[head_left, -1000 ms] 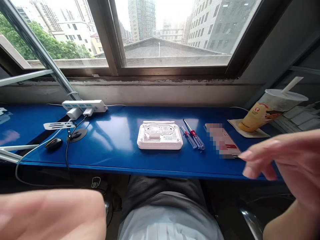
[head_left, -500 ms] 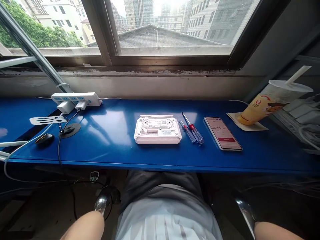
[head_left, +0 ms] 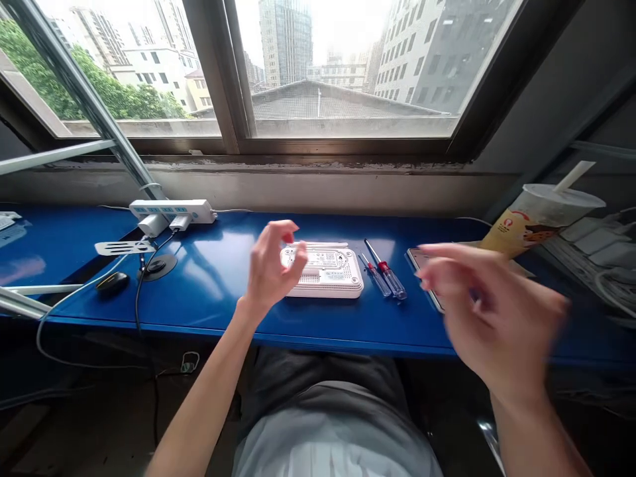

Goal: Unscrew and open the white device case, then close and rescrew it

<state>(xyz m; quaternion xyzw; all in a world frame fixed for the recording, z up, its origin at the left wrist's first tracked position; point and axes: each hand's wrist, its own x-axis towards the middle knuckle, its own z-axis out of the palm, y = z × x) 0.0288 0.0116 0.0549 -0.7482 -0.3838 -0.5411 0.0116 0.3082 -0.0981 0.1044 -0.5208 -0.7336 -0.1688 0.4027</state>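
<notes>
Power strip (head_left: 201, 212): at the back left of the blue worktop (head_left: 199, 298), two plugs fitted; I note no change.
Left hand (head_left: 271, 268): newly arrived; half a second ago I had only forearm at the lower edge. Thumb and index fingers stand apart with nothing visible between them. Contact with the device: cannot tell.
White device (head_left: 330, 271): flat on the worktop, labelled, vented face up, in front of the wearer. Left end now partly hidden by the left hand; position beside the screwdrivers unchanged. I judge handling has not begun.
Small screwdriver (head_left: 380, 282): just right of the device, untouched.
Large screwdriver (head_left: 392, 279): beside the small one, handle towards the wearer, untouched.
Phone (head_left: 418, 260): fully visible half a second ago, now mostly covered.
Right hand (head_left: 491, 308): newly raised in front of the phone, motion-blurred. Fingers bent; I cannot tell whether they meet. No held object visible.
Drink cup (head_left: 527, 225): far right, straw in, base hidden behind the right hand.
</notes>
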